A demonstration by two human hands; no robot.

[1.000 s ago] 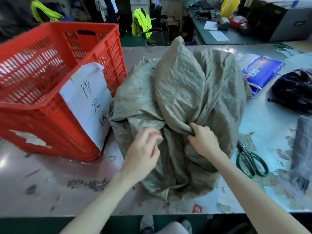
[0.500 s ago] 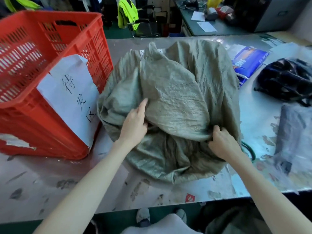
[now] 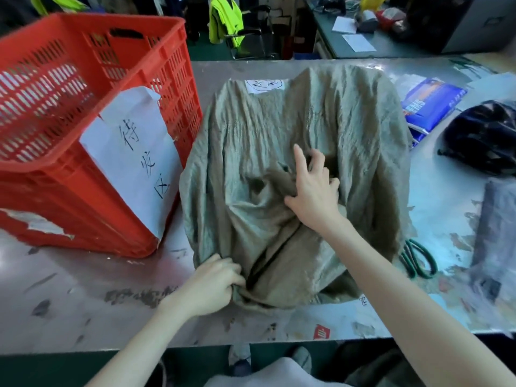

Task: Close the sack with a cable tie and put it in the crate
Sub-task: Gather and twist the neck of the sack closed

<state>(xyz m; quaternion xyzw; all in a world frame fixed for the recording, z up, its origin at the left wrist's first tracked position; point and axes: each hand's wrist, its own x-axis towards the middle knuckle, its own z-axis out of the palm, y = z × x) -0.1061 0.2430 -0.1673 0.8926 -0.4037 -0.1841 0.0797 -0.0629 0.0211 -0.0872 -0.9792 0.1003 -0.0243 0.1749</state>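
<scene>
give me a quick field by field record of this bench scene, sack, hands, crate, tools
sack: grey-green woven, crumpled on the table, not tied
left hand: grips the sack's near edge
right hand: fingers dug into folds at the middle
crate: red, beside the sack, handwritten paper sign on its side
scissors: green handles, partly under the sack's right edge
cable tie: none visible
</scene>
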